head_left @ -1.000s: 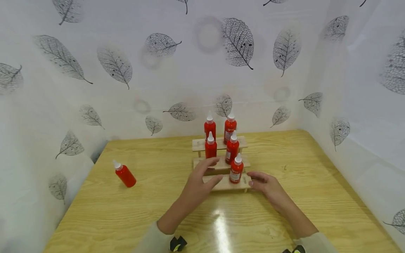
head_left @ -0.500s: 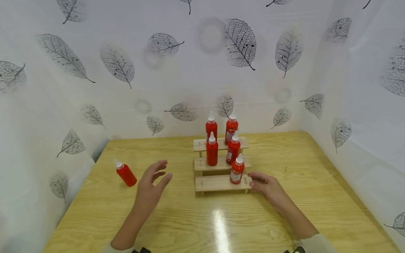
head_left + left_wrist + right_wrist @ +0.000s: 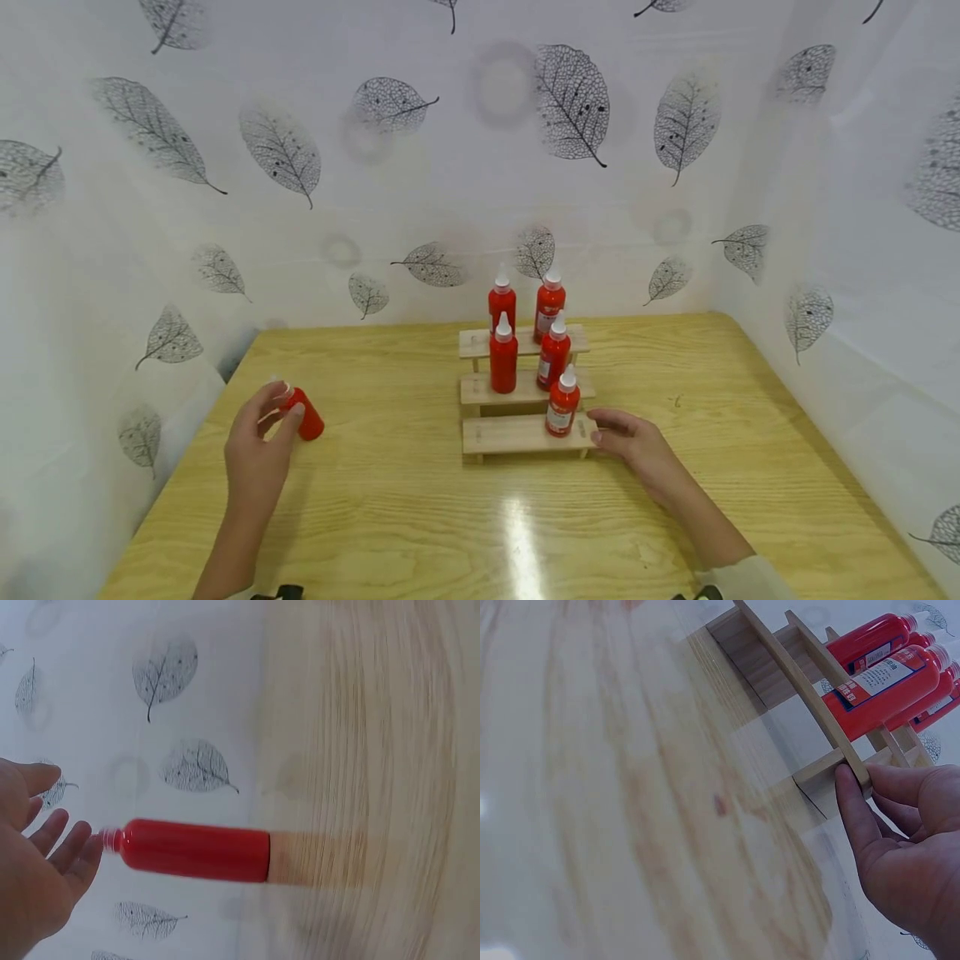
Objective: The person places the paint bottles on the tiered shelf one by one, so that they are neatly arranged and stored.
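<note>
My left hand (image 3: 258, 442) is at the neck of a lone red squeeze bottle (image 3: 311, 423), fingers loosely bent. In the left wrist view the fingertips overlap the neck of the red bottle (image 3: 195, 851), with the thumb well apart from it. The bottle stands upright on the table; its white tip is mostly hidden by the fingers. My right hand (image 3: 637, 450) pinches the right end of the lowest step of a three-step wooden stand (image 3: 506, 433). Thumb and finger grip the board's corner in the right wrist view. A labelled red bottle (image 3: 560, 410) stands on that step, near this hand.
Two red bottles stand on the middle step, left one (image 3: 503, 367) and right one (image 3: 553, 360); two more (image 3: 550, 307) are on the top step. The wooden table (image 3: 405, 517) runs back to a white leaf-print sheet (image 3: 450, 192) that also hangs at both sides.
My left hand has moved left, away from the stand, across the table to the lone bottle. My right hand has kept its place at the stand's end.
</note>
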Available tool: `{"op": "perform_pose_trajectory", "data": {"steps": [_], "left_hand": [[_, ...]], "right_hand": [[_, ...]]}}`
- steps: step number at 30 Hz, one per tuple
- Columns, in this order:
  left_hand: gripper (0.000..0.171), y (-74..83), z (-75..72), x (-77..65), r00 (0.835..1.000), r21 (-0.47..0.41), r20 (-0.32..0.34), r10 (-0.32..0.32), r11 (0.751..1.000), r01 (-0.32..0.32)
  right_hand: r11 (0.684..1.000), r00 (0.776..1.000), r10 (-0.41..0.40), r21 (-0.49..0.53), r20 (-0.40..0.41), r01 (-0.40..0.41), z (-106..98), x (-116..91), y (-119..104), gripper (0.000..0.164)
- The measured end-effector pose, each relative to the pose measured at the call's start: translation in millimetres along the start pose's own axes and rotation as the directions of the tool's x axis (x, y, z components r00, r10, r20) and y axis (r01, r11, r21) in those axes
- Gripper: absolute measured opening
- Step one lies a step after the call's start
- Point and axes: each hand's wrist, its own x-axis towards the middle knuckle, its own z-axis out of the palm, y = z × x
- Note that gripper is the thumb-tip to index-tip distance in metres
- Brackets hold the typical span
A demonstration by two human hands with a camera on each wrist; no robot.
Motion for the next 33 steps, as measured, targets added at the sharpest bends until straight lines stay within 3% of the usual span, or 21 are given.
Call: {"op": "perform_pose_trajectory", "data": {"steps": [3, 6, 9, 13, 17, 22, 28, 33], "left_hand": [[0.043, -7.7, -4.5, 5.9, 0.999, 0.047, -0.044, 0.009, 0.999, -0.006], [0.045, -12.9, -6.0, 10.0, 0.998, 0.057, -0.055, -0.031, 0.998, 0.034], [0.054, -16.0, -6.1, 14.5, 0.994, 0.029, -0.006, -0.107, 0.994, 0.107], [0.062, -23.5, -6.3, 20.2, 0.975, 0.022, 0.089, -0.204, 0.979, 0.203], [0.062, -28.1, -6.6, 22.7, 0.956, 0.043, 0.15, -0.251, 0.968, 0.248], [0.064, -28.9, -5.8, 24.2, 0.942, 0.05, 0.183, -0.281, 0.96, 0.277], [0.063, -28.3, -3.3, 28.0, 0.944, 0.074, 0.197, -0.266, 0.964, 0.256], [0.065, -25.8, -0.6, 27.5, 0.94, 0.061, 0.195, -0.281, 0.96, 0.274]], "right_hand": [[1.0, 1.0, -0.001, -0.001, 0.0, 0.001, 0, 0, 0, 0.054], [1.0, 1.0, -0.002, -0.001, 0.0, 0.002, -1, 0, 1, 0.054], [1.0, 1.0, -0.006, 0.0, -0.002, 0.006, -1, 0, 1, 0.053], [1.0, 1.0, -0.012, 0.002, -0.001, 0.012, 0, 0, 3, 0.054], [1.0, 1.0, -0.015, 0.007, 0.001, 0.015, 0, 0, 3, 0.054], [1.0, 1.0, -0.016, 0.015, 0.001, 0.016, -1, 1, 4, 0.054], [0.999, 1.0, -0.021, 0.03, 0.002, 0.021, -1, 0, 4, 0.053], [1.0, 1.0, -0.025, 0.015, 0.003, 0.025, -1, 0, 4, 0.052]]}}
